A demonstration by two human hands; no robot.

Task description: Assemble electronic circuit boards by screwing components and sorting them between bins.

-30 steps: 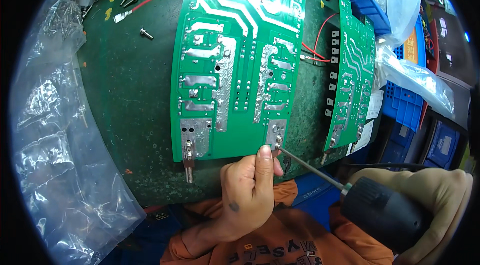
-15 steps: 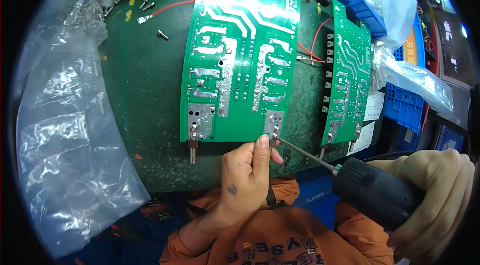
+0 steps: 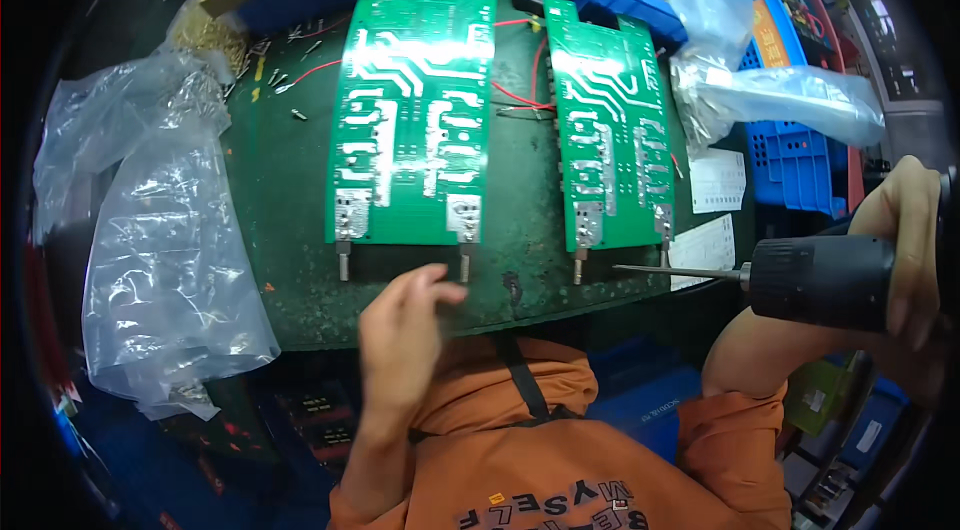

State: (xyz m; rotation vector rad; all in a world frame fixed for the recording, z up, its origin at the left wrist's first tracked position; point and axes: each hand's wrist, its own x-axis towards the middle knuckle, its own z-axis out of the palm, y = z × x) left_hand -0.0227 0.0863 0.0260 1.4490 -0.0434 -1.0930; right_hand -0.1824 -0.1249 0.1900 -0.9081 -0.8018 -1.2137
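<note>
A black electric screwdriver [image 3: 815, 275] with a long thin bit lies level in my right hand [image 3: 912, 250], its fingers wrapped round the body at the far right. The bit points left, its tip just below the front edge of the right green circuit board [image 3: 620, 200]. My left hand [image 3: 400, 325] is off the parts, fingers loosely bent and apart, slightly blurred. It is nearest to a metal post [image 3: 465, 266] at the lower right corner of the left circuit board [image 3: 415, 220]. Another metal post [image 3: 344, 265] sticks out at that board's lower left corner.
A clear plastic bag [image 3: 175, 260] covers the left side of the green table [image 3: 290, 315]. Loose screws [image 3: 299, 114] and red wires [image 3: 520, 98] lie near the boards. Blue bins [image 3: 800, 165], more clear bags [image 3: 800, 95] and paper sheets [image 3: 717, 180] are at right.
My left hand has let go of the left board's lower right corner and drawn down and left. The screwdriver has left that corner's screw, moving right and up. The view has shifted, showing more table.
</note>
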